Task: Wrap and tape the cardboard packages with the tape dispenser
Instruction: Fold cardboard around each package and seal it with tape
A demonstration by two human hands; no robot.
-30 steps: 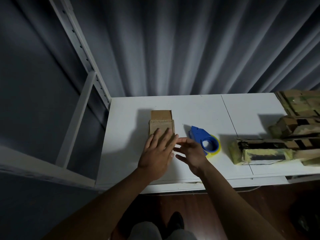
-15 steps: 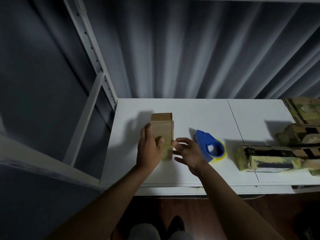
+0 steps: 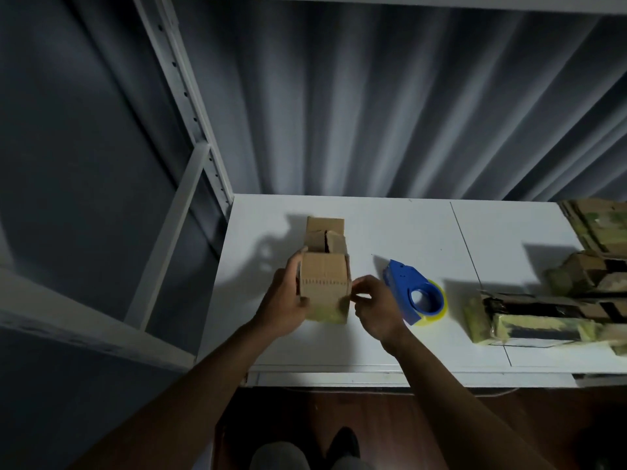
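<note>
A small brown cardboard package [image 3: 325,283] stands raised on the white table [image 3: 407,228], its far flaps partly open. My left hand [image 3: 286,300] grips its left side, fingers curled round the edge. My right hand [image 3: 375,305] touches the package's right edge with curled fingertips. A blue tape dispenser [image 3: 412,293] with a yellow tape roll lies on the table just right of my right hand, held by nothing.
Several cardboard packages [image 3: 543,310] with yellowish and black tape are piled at the table's right end. A white shelf upright [image 3: 190,106] rises at the left, a grey curtain hangs behind. The table's front edge is close to my legs.
The package lay flat under my left palm; now my left hand has gripped its side and raised it. My right hand came in against its right edge. The dispenser has not moved.
</note>
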